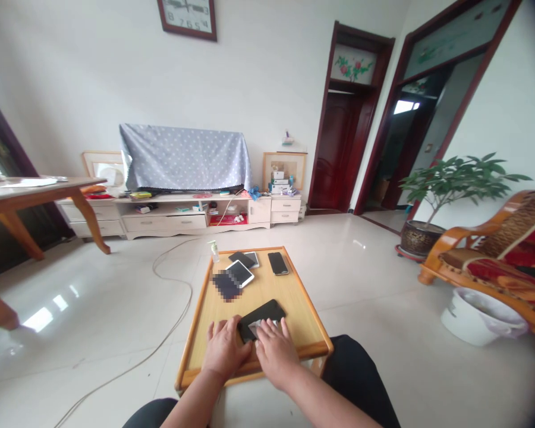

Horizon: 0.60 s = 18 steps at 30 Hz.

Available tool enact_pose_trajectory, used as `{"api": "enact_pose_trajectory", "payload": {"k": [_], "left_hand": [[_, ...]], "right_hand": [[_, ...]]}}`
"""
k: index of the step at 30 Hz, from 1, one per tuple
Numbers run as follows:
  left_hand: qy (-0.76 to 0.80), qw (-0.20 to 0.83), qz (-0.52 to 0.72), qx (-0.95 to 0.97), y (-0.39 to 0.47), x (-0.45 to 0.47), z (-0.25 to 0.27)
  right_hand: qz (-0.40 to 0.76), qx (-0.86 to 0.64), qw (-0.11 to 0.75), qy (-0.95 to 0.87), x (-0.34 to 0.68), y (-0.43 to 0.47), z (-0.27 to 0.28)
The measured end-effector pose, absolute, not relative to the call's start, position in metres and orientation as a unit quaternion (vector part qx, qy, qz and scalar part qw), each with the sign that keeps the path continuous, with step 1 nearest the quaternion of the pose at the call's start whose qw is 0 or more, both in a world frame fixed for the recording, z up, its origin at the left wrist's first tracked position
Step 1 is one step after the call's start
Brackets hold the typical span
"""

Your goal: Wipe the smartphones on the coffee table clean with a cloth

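Note:
A dark, flat device like a large phone or small tablet (pixel 271 309) lies slanted on the small wooden table. My left hand (pixel 225 351) grips its left end, thumb along the near side and fingers at the far side. Over its screen my right hand (pixel 276 353) lies with fingers stretched out and slightly apart. Beneath those fingertips shows a pale patch (pixel 255 327); whether it is a wipe or a reflection I cannot tell. Farther back lie a white-framed tablet (pixel 241 273), a blurred-out dark object (pixel 227 285) and a black phone (pixel 277 263).
The wooden table (pixel 303 321) has a raised rim. At its far left corner stands a clear pump bottle (pixel 214 252). Another dark device (pixel 242 259) overlaps a white one behind the tablet. A cable (pixel 189 291) runs across the floor at left; a white bucket (pixel 468 318) stands right.

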<state>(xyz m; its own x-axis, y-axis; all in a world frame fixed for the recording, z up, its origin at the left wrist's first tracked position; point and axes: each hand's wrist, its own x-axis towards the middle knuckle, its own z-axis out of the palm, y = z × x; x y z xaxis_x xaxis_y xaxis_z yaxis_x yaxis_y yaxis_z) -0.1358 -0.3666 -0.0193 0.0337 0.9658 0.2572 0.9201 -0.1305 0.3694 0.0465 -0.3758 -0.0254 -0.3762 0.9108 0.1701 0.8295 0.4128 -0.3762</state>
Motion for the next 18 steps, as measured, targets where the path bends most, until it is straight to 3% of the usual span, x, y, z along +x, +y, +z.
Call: {"api": "enact_pose_trajectory", "payload": {"k": [9,18], "left_hand": [[0.636,0.018,0.223,0.738,-0.375,-0.138,-0.015],[0.608,-0.016,0.225,0.761,-0.381,-0.135,-0.012]], "right_hand": [[0.107,-0.618,0.172,-0.76,0.085,-0.325,-0.04],[0.182,-0.613,0.388,-0.663,0.098,-0.326,-0.046]]}}
